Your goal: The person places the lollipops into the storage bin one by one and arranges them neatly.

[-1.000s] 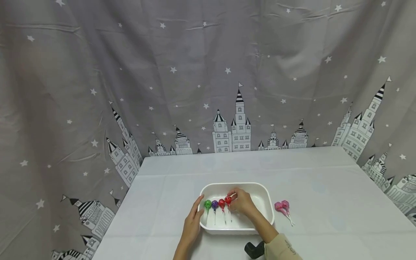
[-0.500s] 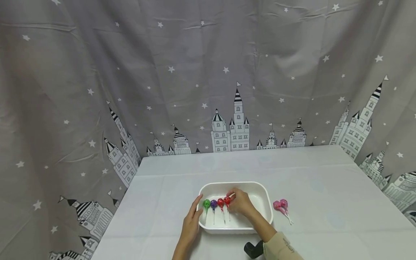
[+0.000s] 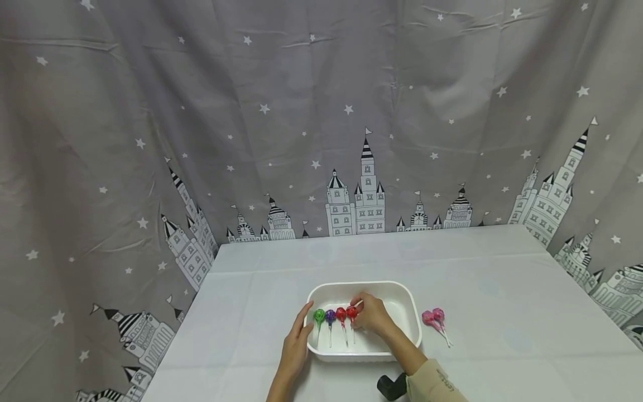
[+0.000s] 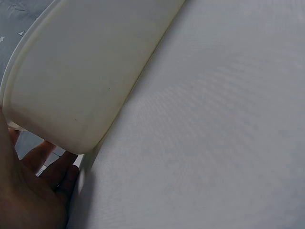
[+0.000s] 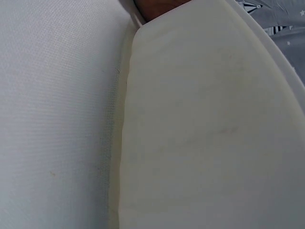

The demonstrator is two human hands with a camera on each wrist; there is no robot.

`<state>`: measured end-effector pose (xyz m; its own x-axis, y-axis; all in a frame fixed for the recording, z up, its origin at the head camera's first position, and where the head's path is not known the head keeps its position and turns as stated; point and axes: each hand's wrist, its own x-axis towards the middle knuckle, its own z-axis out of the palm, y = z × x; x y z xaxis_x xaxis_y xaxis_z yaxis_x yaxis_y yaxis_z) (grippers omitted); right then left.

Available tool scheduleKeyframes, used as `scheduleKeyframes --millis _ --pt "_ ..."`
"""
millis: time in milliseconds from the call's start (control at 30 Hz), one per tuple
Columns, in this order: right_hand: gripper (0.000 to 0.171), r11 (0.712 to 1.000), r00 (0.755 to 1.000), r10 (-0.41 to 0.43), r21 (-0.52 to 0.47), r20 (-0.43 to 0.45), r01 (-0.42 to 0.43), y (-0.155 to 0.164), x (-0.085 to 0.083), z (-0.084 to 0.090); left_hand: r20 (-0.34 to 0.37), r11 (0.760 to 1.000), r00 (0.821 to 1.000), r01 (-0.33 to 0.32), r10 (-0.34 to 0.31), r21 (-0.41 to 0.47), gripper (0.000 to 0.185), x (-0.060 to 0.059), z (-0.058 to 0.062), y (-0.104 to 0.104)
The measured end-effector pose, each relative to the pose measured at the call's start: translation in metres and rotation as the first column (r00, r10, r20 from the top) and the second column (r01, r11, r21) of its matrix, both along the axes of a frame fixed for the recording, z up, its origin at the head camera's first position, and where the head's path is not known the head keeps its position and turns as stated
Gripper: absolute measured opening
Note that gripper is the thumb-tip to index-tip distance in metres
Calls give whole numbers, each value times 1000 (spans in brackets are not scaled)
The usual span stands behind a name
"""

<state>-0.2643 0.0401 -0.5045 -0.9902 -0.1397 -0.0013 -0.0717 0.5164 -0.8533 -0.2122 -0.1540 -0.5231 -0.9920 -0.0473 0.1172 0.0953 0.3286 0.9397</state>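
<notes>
A white plastic tub (image 3: 409, 312) is set on the table (image 3: 502, 290), and four lollipops are laid side by side in it: a green lollipop (image 3: 318, 315), a purple lollipop (image 3: 330, 316), a red lollipop (image 3: 341, 314) and a second red lollipop (image 3: 351, 312). The second red lollipop is pinched at its head by the curled fingers of the right hand (image 3: 372, 317). The left hand (image 3: 295, 346) is rested with relaxed fingers against the tub's left rim, nothing being grasped. Two pink lollipops (image 3: 434, 319) are laid on the table just right of the tub.

Soft, even, dimmish light; faint shadows; blurred close-up wrist views.
</notes>
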Motion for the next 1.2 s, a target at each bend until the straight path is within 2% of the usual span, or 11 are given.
scheduleKeyframes --millis 33,167,267,767,900,1067,1200 --pt "45 1000 1000 0 0 -3 0 0 0 0 0 1000 1000 3 -3 7 42 2 5 1" --pt "45 1000 1000 4 6 -16 -4 0 0 1 9 1000 1000 0 0 -6 42 1 6 1" --pt "44 1000 1000 7 5 -12 -7 0 0 1 2 1000 1000 -5 5 -23 42 -6 -9 -2" --pt "45 1000 1000 -25 -5 -4 25 3 2 3 -2 1000 1000 -6 6 12 42 -6 -9 -3" --pt "42 998 999 -45 -50 -6 44 8 6 4 -2 1000 1000 -9 9 1 42 -7 -11 -3" --pt "39 995 999 -19 -97 -49 14 18 12 11 23 1000 999 -25 25 -18 42 -6 -12 -2" --pt "35 982 998 -14 -186 -58 3 28 15 21 20 999 999 -27 28 -30 42 -6 -11 -2"
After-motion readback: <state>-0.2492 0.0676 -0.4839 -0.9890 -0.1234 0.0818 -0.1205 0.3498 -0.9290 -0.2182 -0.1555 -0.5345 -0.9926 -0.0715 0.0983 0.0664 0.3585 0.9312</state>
